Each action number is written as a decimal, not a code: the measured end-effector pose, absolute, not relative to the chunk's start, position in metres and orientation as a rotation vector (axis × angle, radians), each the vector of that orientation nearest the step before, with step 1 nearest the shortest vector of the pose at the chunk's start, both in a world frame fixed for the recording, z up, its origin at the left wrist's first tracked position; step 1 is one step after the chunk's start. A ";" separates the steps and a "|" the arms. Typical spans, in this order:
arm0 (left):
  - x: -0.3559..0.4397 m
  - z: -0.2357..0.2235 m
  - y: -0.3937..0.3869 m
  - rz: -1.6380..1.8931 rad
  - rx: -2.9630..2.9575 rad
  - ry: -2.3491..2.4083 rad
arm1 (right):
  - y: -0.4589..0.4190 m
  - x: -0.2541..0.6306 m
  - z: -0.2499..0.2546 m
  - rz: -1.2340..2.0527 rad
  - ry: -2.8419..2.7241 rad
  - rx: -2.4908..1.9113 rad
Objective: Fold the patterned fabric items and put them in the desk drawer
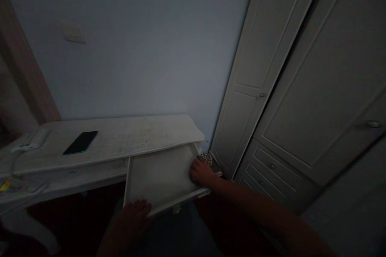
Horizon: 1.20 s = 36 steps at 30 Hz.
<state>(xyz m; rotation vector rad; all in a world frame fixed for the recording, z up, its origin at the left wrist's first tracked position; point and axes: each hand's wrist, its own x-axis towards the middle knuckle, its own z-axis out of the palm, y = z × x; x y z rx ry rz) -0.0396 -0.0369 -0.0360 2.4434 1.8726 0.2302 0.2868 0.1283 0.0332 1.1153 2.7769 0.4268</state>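
Observation:
A pale drawer (pixel 159 176) stands pulled out of a white table (pixel 135 132), its inside showing bare. My left hand (pixel 135 217) lies over the drawer's front left corner, fingers curled on the edge. At the drawer's right side wall, my right hand (pixel 202 170) is closed, its fingers reaching over to the inner face. A dark patch shows under those fingers; dim light hides whether it is a held thing or shadow. The front knob (pixel 176 209) sits below the drawer's front edge.
On the tabletop lie a dark phone (pixel 81 143) and a white object with a cable (pixel 31 140). A second compartment (pixel 72 170) on the left holds a yellow item (pixel 5 186). To the right stands a tall wardrobe (pixel 256 116); patterned fabric (pixel 207 158) shows beside the drawer.

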 end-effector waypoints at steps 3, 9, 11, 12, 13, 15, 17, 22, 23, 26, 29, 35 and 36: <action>-0.039 -0.034 -0.038 0.168 2.424 1.886 | 0.159 0.263 0.033 0.462 2.812 1.090; -0.035 -0.018 -0.042 0.003 2.415 1.900 | 0.195 0.233 0.034 0.504 2.819 1.218; -0.036 -0.021 -0.043 0.063 2.423 1.897 | 0.192 0.239 0.035 0.481 2.840 1.162; -0.037 -0.023 -0.043 0.096 2.433 1.896 | 0.188 0.244 0.035 0.459 2.846 1.117; -0.038 -0.026 -0.044 0.123 2.447 1.890 | 0.184 0.250 0.036 0.435 2.848 1.068; -0.039 -0.029 -0.044 0.150 2.470 1.882 | 0.173 0.263 0.035 0.386 2.848 0.974; -0.039 -0.030 -0.044 0.160 2.484 1.884 | 0.163 0.270 0.033 0.351 2.850 0.909; -0.040 -0.031 -0.041 0.224 2.482 1.870 | 0.159 0.249 0.020 0.357 2.853 1.030; -0.041 -0.033 -0.040 0.233 2.466 1.877 | 0.163 0.241 0.018 0.365 2.847 1.089; -0.045 -0.039 -0.039 0.259 2.414 1.895 | 0.181 0.219 0.015 0.380 2.808 1.266; -0.046 -0.038 -0.039 0.266 2.387 1.881 | 0.197 0.207 0.016 0.376 2.739 1.425; -0.043 -0.033 -0.040 0.233 2.372 1.928 | 0.202 0.192 0.023 0.324 2.522 1.707; -0.043 -0.036 -0.040 0.222 2.384 1.936 | 0.199 0.191 0.025 0.299 2.501 1.723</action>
